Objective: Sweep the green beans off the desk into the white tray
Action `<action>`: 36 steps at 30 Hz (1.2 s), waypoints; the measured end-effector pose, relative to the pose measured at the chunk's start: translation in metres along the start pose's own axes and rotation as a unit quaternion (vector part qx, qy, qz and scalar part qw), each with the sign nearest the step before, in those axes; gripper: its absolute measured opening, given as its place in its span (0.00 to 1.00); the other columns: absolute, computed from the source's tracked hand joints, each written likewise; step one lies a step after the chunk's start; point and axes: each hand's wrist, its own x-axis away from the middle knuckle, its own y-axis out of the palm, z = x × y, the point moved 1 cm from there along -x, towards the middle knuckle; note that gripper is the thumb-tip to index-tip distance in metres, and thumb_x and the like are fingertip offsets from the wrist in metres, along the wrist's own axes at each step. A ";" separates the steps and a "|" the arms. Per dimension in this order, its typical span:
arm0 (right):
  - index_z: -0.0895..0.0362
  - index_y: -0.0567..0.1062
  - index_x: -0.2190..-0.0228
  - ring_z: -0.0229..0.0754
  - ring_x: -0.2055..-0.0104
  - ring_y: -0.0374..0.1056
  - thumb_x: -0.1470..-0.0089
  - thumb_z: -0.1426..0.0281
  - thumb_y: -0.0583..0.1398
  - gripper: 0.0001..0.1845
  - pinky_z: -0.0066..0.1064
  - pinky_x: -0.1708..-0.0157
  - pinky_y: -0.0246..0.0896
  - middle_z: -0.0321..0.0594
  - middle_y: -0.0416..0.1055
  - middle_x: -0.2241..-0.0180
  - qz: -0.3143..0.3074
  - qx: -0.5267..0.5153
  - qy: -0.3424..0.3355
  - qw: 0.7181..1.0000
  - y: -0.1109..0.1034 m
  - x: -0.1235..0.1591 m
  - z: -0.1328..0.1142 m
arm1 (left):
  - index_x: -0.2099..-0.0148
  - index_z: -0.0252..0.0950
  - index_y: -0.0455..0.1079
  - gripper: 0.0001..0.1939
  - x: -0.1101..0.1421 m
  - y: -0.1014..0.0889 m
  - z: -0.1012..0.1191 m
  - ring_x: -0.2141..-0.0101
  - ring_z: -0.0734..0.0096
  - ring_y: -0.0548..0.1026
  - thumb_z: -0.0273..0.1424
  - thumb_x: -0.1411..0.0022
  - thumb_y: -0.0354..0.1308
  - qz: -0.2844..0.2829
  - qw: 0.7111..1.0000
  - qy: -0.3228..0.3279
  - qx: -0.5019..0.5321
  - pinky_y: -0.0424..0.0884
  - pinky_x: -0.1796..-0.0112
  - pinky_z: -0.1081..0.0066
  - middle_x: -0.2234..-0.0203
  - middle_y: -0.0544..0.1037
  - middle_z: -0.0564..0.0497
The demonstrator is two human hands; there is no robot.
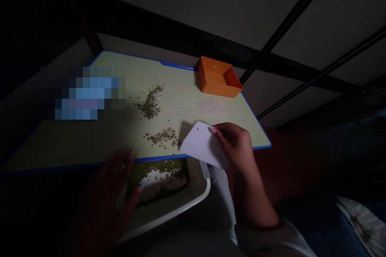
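Note:
My right hand (pixel 238 146) is closed on a white plastic scraper card (pixel 200 142), held at the near edge of a pale table (pixel 90 144) with a blue rim. Small green beans lie in two loose piles on the table, one near the scraper (pixel 164 136) and one farther back (pixel 149 102). A faint patch of white grains (pixel 211 107) lies behind the scraper. My left hand (pixel 113 194) grips the rim of a white tray (pixel 181 204) held below the table edge, thumb inside it. The tray holds many green beans (pixel 157 172).
An orange open box (pixel 218 77) stands at the table's far right corner. A blurred blue and dark patch (pixel 84 94) covers the table's left part. Dark metal bars run behind the table. The surroundings are very dim.

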 end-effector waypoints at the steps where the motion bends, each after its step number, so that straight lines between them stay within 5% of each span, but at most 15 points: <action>1: 0.55 0.81 0.68 0.44 0.68 0.76 0.42 0.65 0.61 0.10 0.35 0.68 0.68 0.44 0.81 0.68 0.005 0.004 -0.001 1.000 0.001 -0.001 -0.001 | 0.29 0.56 0.40 0.35 0.000 0.000 0.000 0.31 0.54 0.56 0.44 0.36 0.45 0.000 1.000 -0.002 0.002 0.66 0.39 0.41 0.29 0.57 0.55; 22: 0.57 0.81 0.67 0.46 0.68 0.76 0.41 0.67 0.58 0.12 0.35 0.67 0.66 0.47 0.81 0.68 0.040 0.105 -0.033 0.993 0.014 -0.007 -0.012 | 0.29 0.57 0.39 0.36 0.001 0.000 0.000 0.31 0.50 0.57 0.44 0.37 0.46 0.000 1.000 -0.009 0.010 0.66 0.39 0.36 0.30 0.59 0.54; 36: 0.55 0.81 0.67 0.45 0.66 0.76 0.41 0.65 0.59 0.12 0.35 0.66 0.68 0.45 0.81 0.67 0.002 0.036 -0.025 0.999 0.019 -0.013 -0.013 | 0.29 0.58 0.39 0.36 -0.001 -0.003 0.002 0.31 0.48 0.57 0.42 0.37 0.47 -0.005 1.000 -0.011 0.023 0.66 0.39 0.37 0.30 0.59 0.53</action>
